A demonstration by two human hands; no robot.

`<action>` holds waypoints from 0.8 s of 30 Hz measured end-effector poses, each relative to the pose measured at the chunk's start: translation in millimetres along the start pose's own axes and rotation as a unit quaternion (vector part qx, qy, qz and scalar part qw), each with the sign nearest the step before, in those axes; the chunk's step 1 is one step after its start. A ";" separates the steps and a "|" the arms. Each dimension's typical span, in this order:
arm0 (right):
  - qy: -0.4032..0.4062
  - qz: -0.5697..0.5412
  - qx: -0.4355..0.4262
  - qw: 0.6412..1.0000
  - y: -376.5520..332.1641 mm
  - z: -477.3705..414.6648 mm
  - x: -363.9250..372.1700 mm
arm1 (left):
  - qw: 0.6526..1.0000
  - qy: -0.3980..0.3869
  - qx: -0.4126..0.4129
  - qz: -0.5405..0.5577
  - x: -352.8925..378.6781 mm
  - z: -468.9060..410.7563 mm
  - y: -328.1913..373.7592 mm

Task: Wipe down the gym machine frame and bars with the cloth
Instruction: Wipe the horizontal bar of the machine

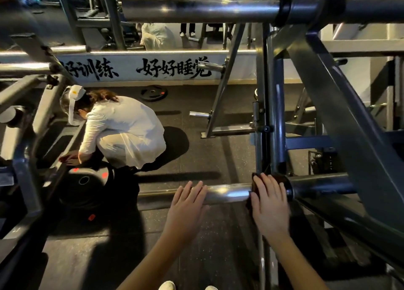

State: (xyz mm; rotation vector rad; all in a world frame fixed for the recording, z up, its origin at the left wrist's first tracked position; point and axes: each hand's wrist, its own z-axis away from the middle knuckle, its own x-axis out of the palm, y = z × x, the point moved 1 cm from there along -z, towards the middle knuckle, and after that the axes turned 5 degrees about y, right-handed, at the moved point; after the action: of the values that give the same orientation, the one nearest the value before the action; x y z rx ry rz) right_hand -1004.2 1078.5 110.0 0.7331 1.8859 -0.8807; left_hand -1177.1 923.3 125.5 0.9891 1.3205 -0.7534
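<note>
Running left-right, bar [227,194] under cloth [282,181]

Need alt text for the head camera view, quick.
Right hand presses a dark cloth on a chrome bar beside its black collar; left hand rests on the bar further left. Behind, a person in white crouches by weight plates.

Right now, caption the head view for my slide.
Right hand presses a dark cloth on the machine's chrome bar; left hand rests on the bar beside it.
</note>
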 end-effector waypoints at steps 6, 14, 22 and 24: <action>-0.067 -0.005 -0.114 0.991 -12.8 10.9 3.4 | 0.999 0.027 0.016 0.035 -2.1 -3.8 4.1; 0.002 -0.027 0.014 1.000 -17.2 15.8 -0.4 | 0.997 0.017 0.054 0.054 -10.2 -8.5 12.4; 0.033 0.040 0.006 0.999 -0.4 14.9 -11.6 | 0.993 -0.010 0.100 0.064 -20.2 -12.2 18.7; 0.061 0.042 0.016 0.997 -15.4 18.9 -9.2 | 0.992 -0.010 0.108 0.071 -21.5 -13.5 20.2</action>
State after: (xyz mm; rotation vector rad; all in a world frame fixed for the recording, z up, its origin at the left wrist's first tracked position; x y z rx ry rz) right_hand -1003.3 1053.2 116.0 0.8960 1.9363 -0.8320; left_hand -1167.5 942.0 150.2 1.2316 1.1551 -0.8069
